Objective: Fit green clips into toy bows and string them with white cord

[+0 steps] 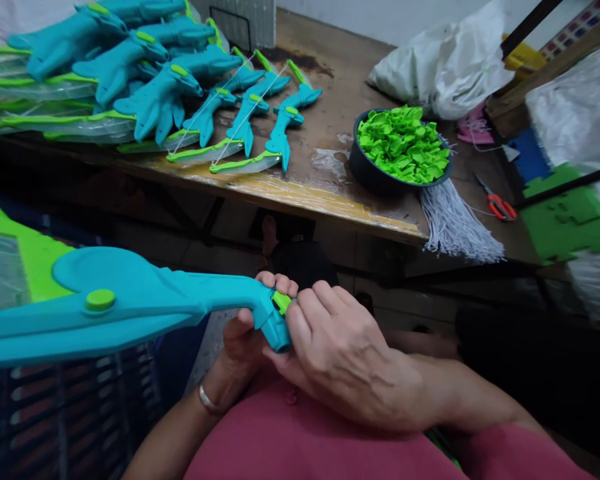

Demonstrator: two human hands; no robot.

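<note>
A teal plastic toy bow part [180, 297] with a green button lies across the view in front of my body, and a bright green limb piece [40, 267] shows at its left end. My left hand [247, 333] wraps round its narrow right end from below, fingertips showing behind it. My right hand [347, 353] is closed on the tip of that end, thumb underneath and fingers over the top. A small green plastic piece [281, 302] sits in the tip beside my right fingers, which hide part of it.
On the workbench [305, 140] lie several teal-and-green toy bows [285, 120], some strung. A dark bowl [367, 170] holds small green parts [403, 143]. White strings [460, 227] hang over the edge near orange-handled scissors [501, 207]. A dark plastic crate [80, 407] stands at lower left.
</note>
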